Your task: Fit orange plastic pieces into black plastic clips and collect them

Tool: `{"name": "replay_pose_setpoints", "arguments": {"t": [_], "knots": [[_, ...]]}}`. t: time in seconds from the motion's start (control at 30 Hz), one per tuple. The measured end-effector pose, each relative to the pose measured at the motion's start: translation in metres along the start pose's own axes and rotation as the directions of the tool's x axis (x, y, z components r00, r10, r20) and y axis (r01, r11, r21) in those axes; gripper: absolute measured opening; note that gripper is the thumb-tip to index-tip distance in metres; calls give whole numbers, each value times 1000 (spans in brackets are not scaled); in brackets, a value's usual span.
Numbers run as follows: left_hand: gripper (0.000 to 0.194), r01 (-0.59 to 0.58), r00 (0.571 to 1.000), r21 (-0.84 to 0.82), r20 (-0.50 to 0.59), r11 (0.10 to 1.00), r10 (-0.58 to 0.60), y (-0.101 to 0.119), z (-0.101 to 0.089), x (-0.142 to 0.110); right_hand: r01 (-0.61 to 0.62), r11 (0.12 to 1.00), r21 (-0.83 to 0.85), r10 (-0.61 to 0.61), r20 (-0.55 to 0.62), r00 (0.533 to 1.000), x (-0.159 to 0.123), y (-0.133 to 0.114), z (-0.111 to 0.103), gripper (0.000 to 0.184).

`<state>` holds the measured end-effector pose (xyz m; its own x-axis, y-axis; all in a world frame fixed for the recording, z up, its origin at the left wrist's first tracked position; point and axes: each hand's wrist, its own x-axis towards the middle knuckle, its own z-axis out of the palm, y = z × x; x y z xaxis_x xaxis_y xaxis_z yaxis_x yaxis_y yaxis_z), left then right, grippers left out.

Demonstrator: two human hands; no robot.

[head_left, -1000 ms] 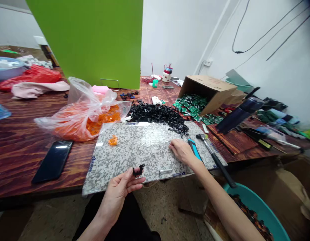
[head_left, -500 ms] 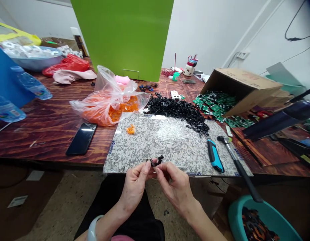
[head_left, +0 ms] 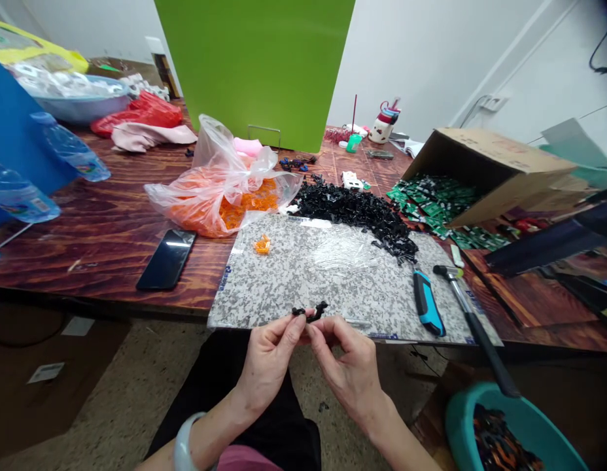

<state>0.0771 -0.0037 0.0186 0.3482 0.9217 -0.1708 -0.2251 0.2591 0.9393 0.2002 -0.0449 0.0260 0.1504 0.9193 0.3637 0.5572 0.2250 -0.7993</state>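
A small black plastic part (head_left: 317, 314) is pinched between both hands just above the front edge of the speckled board (head_left: 264, 294). My left hand (head_left: 270, 350) grips its left end between thumb and forefinger. From the other side, the closed fingertips of my right hand (head_left: 346, 356) press on the part's lower right side; they partly hide it. A heap of black plastic parts (head_left: 352, 206) lies at the back of the board. In front of it are thin clear strands (head_left: 340, 252), and to the left a few orange pieces (head_left: 262, 244).
A blue-black utility knife (head_left: 428, 304) and a hammer (head_left: 473, 320) lie on the right. Behind stand a bag of orange pieces (head_left: 220, 190) and a carton (head_left: 504, 154) spilling green circuit boards (head_left: 431, 199). A phone (head_left: 167, 260) is left; a teal tub (head_left: 463, 418) sits below right.
The camera view has shifted slightly, so the table appears a little further right. Both hands still hold the black part, and more of its left end now shows above my left fingers.
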Motion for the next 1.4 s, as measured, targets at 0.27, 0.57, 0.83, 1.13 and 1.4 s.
{"name": "replay_pose_setpoints", "arguments": {"t": [0.27,0.57,0.83,1.13,1.4], "knots": [[29,-52,998,102,31,993,49,-4,-6,-2,-164,978,126,161,33,986,-7,-4,3,16],[31,-61,994,214,100,975,40,-4,-10,-3,-284,947,148,276,77,958,-8,-5,1,22],[22,10,999,195,46,981,-19,0,-9,-1,-355,922,152,348,69,935,-11,-4,6,24],[22,-75,997,291,12,954,75,-4,-11,6,-343,926,156,340,43,939,-10,-7,14,14],[25,-196,977,458,12,867,215,-4,-13,9,-284,948,146,285,17,958,-5,-1,7,8]]}}
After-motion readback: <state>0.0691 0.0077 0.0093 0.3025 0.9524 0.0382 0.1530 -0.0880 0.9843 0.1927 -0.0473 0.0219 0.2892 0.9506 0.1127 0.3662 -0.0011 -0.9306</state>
